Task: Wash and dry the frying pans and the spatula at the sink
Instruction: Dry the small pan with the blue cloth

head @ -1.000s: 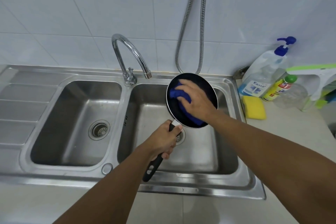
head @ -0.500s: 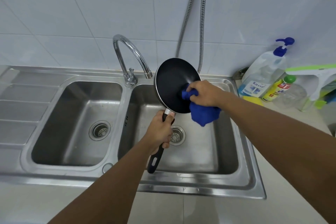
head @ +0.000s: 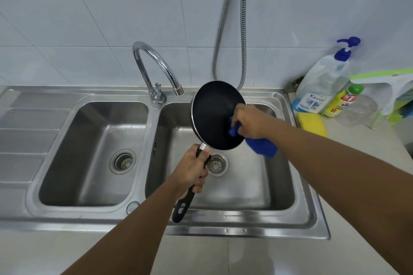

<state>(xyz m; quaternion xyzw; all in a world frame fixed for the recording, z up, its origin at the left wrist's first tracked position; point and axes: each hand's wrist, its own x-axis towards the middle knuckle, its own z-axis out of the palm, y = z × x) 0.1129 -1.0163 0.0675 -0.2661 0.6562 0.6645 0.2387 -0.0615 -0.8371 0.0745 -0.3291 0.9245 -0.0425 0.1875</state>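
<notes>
A small black frying pan (head: 212,114) hangs tilted above the right basin, its dark face turned toward me. My left hand (head: 190,173) grips its black handle (head: 182,207) from below. My right hand (head: 251,121) holds a blue cloth (head: 261,146) against the pan's right edge; part of the cloth hangs below the hand. No other pan and no spatula are in view.
A double steel sink (head: 156,225) with a curved tap (head: 154,67) between the basins and a drainboard at the left. A metal hose (head: 232,20) hangs on the tiled wall. On the counter at right lie a yellow sponge (head: 311,124), a soap pump bottle (head: 324,80) and a green-capped bottle (head: 342,101).
The pan has been tipped up from lying open-side toward me with the cloth inside it. My right hand and the cloth slid off its middle to the right rim.
</notes>
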